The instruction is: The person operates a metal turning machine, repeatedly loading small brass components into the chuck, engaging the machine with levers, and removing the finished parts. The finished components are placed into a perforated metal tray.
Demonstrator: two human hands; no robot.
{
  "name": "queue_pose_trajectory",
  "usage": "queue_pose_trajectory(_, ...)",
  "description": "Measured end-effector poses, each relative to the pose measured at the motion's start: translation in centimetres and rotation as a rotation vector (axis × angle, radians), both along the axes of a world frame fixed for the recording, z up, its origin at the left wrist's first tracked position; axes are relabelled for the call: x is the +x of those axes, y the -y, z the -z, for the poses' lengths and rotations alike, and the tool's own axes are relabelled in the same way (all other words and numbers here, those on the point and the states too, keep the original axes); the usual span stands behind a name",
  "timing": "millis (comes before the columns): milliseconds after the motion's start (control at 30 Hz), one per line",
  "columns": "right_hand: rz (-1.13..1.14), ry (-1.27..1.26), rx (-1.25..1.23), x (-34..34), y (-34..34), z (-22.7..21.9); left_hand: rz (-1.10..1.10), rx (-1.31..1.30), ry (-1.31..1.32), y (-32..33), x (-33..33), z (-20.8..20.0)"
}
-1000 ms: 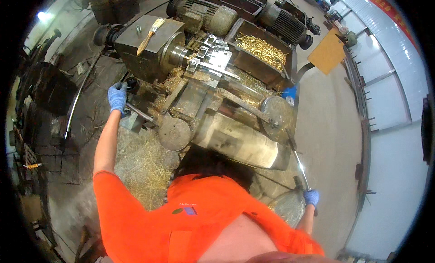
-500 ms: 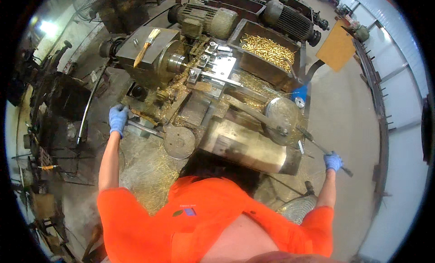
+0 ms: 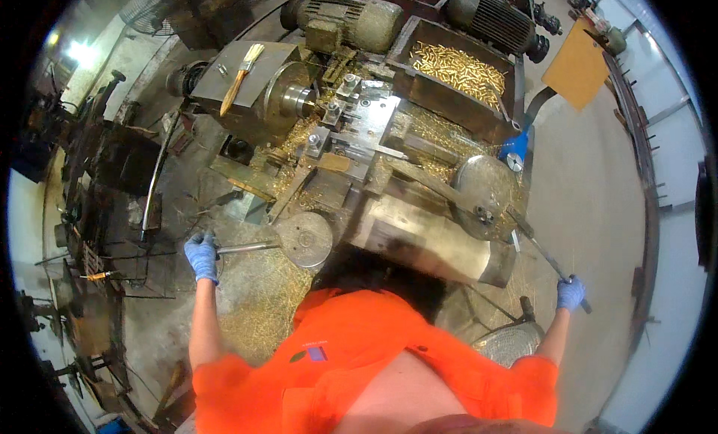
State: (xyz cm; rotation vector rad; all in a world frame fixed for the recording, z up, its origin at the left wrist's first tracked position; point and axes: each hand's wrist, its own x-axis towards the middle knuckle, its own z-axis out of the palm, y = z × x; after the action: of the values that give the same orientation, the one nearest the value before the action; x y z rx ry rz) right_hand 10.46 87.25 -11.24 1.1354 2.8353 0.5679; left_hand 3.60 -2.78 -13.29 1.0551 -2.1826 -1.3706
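My left hand [image 3: 201, 257], in a blue glove, is closed round the outer end of a metal lever [image 3: 247, 247] fixed to a round steel disc [image 3: 305, 239]. My right hand [image 3: 571, 293], gloved alike, grips a longer dark lever [image 3: 540, 248] on a larger disc [image 3: 486, 195]. Both levers belong to a lathe-like machine. Its round chuck [image 3: 298, 100] faces a bolted tool slide [image 3: 374, 112] at the centre. Brass shavings [image 3: 299, 131] cover the bed around it.
A paintbrush [image 3: 241, 81] lies on the headstock [image 3: 247, 60]. Behind the slide stands a metal bin [image 3: 426, 91] filled with small brass pieces [image 3: 458, 69]. Electric motors [image 3: 351, 23] sit at the back. A tan board [image 3: 576, 64] stands out at the right. A round stool seat [image 3: 512, 343] is by my right arm.
My left hand has swung its lever down toward me, and the left disc has turned. My right hand and its lever have shifted slightly down and right in the picture. The view has moved a little.
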Motion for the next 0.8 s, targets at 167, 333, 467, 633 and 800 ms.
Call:
queue_pose_trajectory(167, 0.072, -0.046, -0.069, 3.5, -3.2, 1.0, 0.027, -0.047, 0.006, -0.1, -0.4, -0.3)
queue_pose_trajectory(333, -0.144, -0.06, 0.136, 5.9, -4.8, 3.0, 0.033, -0.011, 0.024, 0.0, -0.7, -0.5)
queue_pose_trajectory(467, 0.031, -0.016, -0.043, 5.1, -3.6, 2.1, 0.032, -0.052, -0.027, 0.4, -0.1, 0.0)
queue_pose_trajectory(633, 0.059, 0.007, -0.046, 5.5, -2.9, 1.8, 0.035, -0.014, -0.028, 0.5, -0.4, 0.1)
queue_pose_trajectory(800, 0.086, -0.013, -0.076, 5.8, -1.6, 1.4, 0.024, -0.041, -0.016, 0.1, -0.6, -0.4)
